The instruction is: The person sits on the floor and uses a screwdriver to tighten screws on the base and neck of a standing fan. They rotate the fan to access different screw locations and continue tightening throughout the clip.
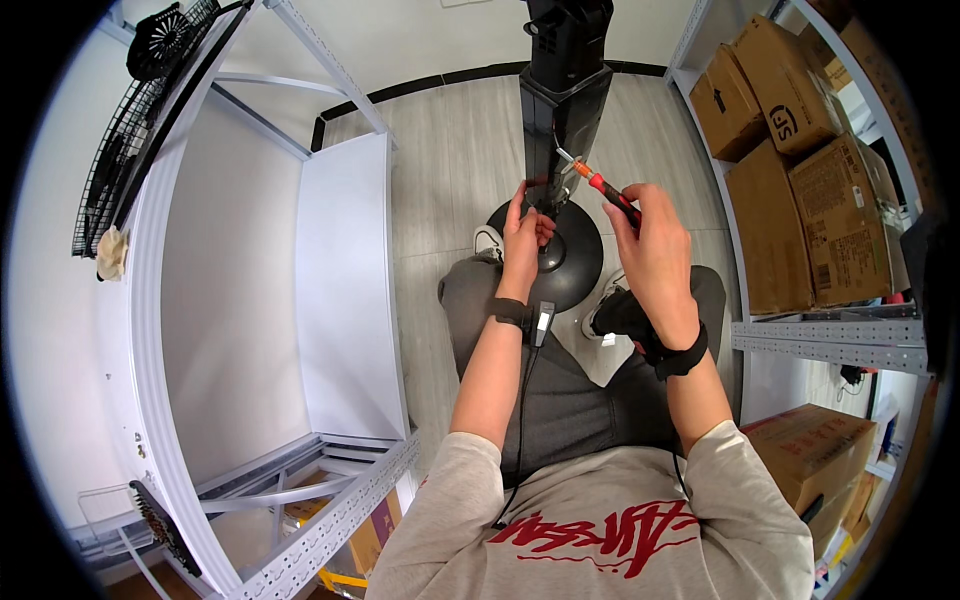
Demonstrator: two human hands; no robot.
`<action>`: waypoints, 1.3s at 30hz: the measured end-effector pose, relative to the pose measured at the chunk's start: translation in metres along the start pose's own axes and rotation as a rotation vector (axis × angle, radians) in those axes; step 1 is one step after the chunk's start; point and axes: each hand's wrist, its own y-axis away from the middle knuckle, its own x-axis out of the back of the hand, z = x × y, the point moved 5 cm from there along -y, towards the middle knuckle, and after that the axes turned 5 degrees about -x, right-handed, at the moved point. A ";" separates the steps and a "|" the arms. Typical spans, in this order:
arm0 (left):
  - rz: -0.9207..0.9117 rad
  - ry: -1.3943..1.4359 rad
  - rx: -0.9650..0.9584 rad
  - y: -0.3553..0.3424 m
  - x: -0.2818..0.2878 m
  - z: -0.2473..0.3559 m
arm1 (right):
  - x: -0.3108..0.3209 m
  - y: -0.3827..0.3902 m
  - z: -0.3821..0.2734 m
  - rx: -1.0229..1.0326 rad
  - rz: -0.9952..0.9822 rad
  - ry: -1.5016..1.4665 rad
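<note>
An upright black column (553, 110) stands on a round black base (580, 280) between my bent legs. My right hand (645, 250) is closed on the handle of a red-and-black screwdriver (610, 192), whose orange section and metal end point up-left, against the column or just in front of it. My left hand (525, 235) lies at the lower part of the column, fingers apart and loosely bent, index pointing upward; whether it presses on anything small there is unclear. Small metal fittings (562, 198) show on the column near that hand.
A white metal rack (345, 280) runs along my left, with black mesh items (105, 160) on top. On my right, shelving (830, 333) holds several cardboard boxes (765, 230), with another box (800, 450) lower down. A white wall (430, 35) stands behind the column.
</note>
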 end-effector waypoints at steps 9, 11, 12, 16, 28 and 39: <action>-0.008 -0.006 0.009 0.000 0.001 0.000 | 0.000 -0.002 0.002 -0.021 -0.029 0.069; -0.002 -0.007 0.004 0.000 -0.001 0.001 | 0.000 -0.002 0.001 -0.042 -0.019 0.009; -0.001 -0.011 0.003 0.001 -0.001 0.001 | 0.001 -0.002 0.000 -0.053 -0.015 -0.022; -0.015 -0.005 0.001 0.002 -0.001 0.003 | 0.002 -0.003 -0.005 -0.026 0.012 -0.071; 0.156 0.273 0.081 -0.001 0.030 -0.027 | 0.010 0.015 0.015 -0.036 -0.004 -0.185; 0.037 0.283 0.166 0.009 0.014 -0.020 | -0.039 0.061 0.089 -0.138 -0.226 -0.247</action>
